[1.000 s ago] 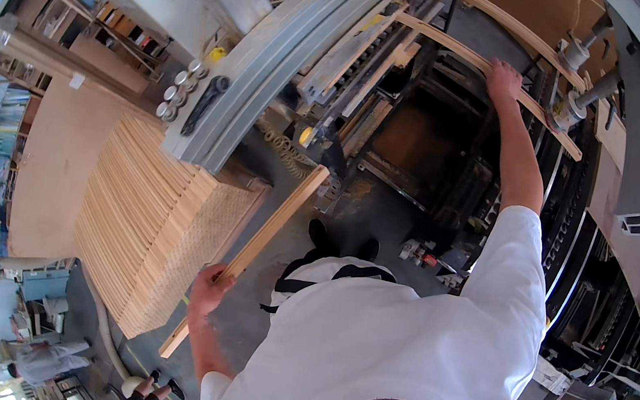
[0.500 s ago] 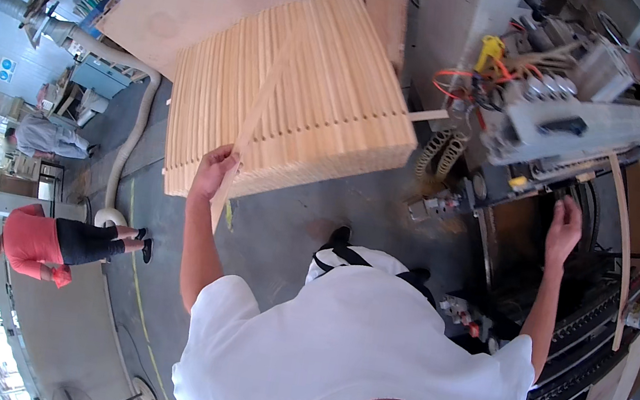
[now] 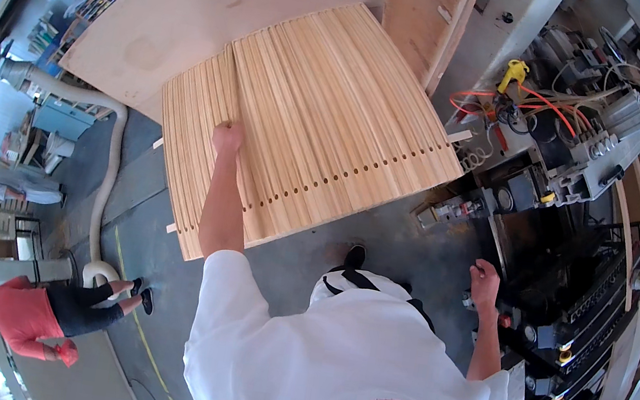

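Note:
A broad stack of pale wooden slats (image 3: 333, 111) lies in front of me, with a row of dark round holes along the near end. My left hand (image 3: 227, 138) is closed round a wooden slat (image 3: 244, 184) on the left part of the stack; the fingers hide part of it. Beside that slat a dark gap runs toward the far edge. My right hand (image 3: 483, 284) hangs in the air to the right of my body, fingers curled, with nothing visible in it. The machine stands beyond it.
The machine (image 3: 591, 158) with orange hoses and a yellow air gun (image 3: 513, 76) fills the right side. Two long strips (image 3: 627, 238) lie across it. Behind the stack rises a large board (image 3: 201, 0). A person in a red shirt (image 3: 30, 314) stands at left near a flexible duct (image 3: 111, 169).
My left hand has carried the slat from the stack's near edge up onto its left part. The right hand has drawn back from the machine, toward my body. The view has shifted.

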`<action>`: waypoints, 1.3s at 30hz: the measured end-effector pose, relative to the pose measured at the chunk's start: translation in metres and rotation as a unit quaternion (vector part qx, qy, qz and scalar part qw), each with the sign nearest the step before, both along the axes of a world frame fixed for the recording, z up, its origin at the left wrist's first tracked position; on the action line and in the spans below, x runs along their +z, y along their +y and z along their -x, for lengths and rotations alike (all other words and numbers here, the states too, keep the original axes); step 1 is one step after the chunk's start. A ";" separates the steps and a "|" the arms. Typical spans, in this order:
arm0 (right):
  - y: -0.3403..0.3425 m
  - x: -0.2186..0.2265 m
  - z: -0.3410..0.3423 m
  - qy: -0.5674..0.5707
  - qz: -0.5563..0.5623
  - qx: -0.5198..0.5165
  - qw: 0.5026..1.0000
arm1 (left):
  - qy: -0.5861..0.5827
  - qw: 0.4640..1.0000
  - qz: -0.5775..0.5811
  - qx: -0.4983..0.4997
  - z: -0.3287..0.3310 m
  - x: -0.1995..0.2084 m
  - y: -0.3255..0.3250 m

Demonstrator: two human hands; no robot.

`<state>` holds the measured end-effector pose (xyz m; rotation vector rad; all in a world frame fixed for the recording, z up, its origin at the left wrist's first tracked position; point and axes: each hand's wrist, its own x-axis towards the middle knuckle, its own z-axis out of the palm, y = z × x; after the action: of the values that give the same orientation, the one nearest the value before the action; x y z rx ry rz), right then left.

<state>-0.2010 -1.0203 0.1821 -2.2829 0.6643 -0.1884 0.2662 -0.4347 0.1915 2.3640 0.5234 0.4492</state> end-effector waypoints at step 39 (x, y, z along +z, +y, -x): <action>0.366 0.103 0.549 0.012 0.272 -0.660 0.701 | 0.315 0.270 -0.148 -0.898 0.531 -0.042 -0.355</action>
<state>-0.7500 -0.6544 0.2853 -1.7788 2.4179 -1.1396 -0.2643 -0.7901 0.1498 1.6090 -2.0707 -1.5504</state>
